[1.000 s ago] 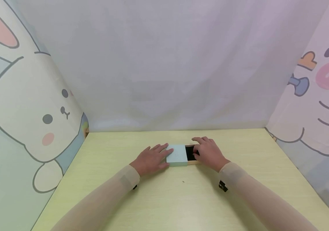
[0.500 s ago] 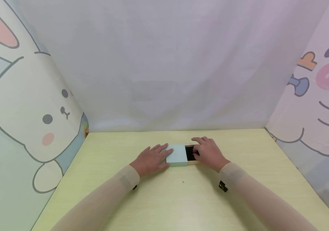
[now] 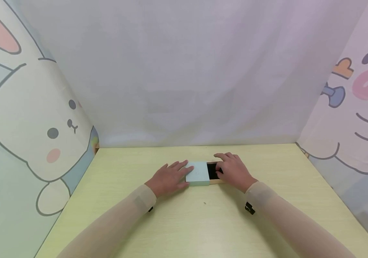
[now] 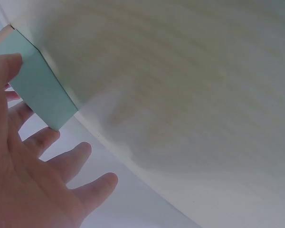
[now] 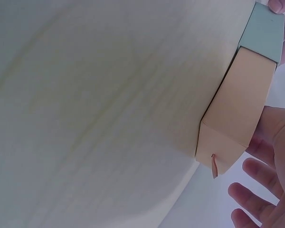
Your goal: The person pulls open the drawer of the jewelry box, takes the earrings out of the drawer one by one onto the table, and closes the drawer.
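A mint cover (image 3: 200, 174) is lying flat near the middle of the counter (image 3: 184, 222), and a peach drawer (image 5: 240, 97) is jutting from its right end, showing a black inside (image 3: 212, 171). The left hand (image 3: 168, 178) is holding the cover's left end: its thumb is pressing on the near face, 1 finger is lying over the top, and the grip is fanning out, with 2 fingertips standing apart from the cover in the left wrist view. The right hand (image 3: 235, 173) is bending over the drawer, its fingertips dipping into the black opening; the drawer wall is hiding them in the right wrist view, so whether that grip is pinching anything cannot be told. Its other 3 fingers are spreading apart. This hand is blocking the drawer's right end in the head view, while the right wrist view is showing a ribbon (image 5: 214, 167) hanging from that end. A speck (image 3: 204, 203) is lying on the counter in front of the cover. The left sleeve (image 3: 116, 220) and right sleeve (image 3: 297, 218) are crossing the counter's near half, a black clip (image 3: 250, 208) peeking out beneath the right cuff. A pale curtain (image 3: 184, 79) is hanging behind, and a printed rabbit (image 3: 35, 118) is filling the left side.
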`<state>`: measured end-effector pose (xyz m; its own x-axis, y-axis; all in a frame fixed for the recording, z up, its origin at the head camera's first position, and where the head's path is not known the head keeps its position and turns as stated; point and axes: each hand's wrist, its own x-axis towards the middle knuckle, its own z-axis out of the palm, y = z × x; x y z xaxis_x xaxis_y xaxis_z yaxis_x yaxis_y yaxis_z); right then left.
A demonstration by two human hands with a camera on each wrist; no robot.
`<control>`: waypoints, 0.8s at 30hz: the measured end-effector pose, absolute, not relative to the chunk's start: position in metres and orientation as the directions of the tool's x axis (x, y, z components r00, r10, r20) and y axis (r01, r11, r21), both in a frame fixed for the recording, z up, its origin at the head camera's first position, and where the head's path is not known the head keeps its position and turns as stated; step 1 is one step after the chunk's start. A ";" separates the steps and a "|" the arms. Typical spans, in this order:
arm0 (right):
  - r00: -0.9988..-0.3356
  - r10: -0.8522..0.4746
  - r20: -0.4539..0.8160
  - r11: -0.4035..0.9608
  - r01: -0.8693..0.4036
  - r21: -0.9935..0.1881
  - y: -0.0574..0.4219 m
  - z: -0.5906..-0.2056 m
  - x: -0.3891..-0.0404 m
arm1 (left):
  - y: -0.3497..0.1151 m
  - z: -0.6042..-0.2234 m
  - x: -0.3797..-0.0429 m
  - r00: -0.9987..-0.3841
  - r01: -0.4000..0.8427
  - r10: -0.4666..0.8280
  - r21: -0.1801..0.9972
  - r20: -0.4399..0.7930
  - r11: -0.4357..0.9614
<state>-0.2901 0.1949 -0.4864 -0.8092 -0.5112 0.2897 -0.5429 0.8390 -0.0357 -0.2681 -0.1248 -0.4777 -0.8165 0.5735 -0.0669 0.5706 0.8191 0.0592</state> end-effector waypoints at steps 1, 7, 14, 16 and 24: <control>-0.808 -0.511 0.292 0.839 -0.543 -0.036 0.195 -0.486 -0.290 | -0.125 -0.478 -0.268 -0.816 0.571 0.574 0.059 -0.067 0.819; -0.804 -0.512 0.302 0.836 -0.547 -0.038 0.196 -0.487 -0.289 | -0.124 -0.476 -0.267 -0.815 0.572 0.575 0.063 -0.064 0.818; -0.797 -0.516 0.313 0.832 -0.553 -0.036 0.197 -0.486 -0.288 | -0.123 -0.475 -0.267 -0.818 0.567 0.571 0.068 -0.069 0.821; -0.796 -0.517 0.314 0.831 -0.554 -0.036 0.198 -0.485 -0.287 | -0.123 -0.475 -0.267 -0.818 0.566 0.570 0.070 -0.070 0.821; -0.795 -0.517 0.318 0.831 -0.556 -0.038 0.198 -0.483 -0.286 | -0.123 -0.475 -0.266 -0.817 0.570 0.573 0.065 -0.066 0.819</control>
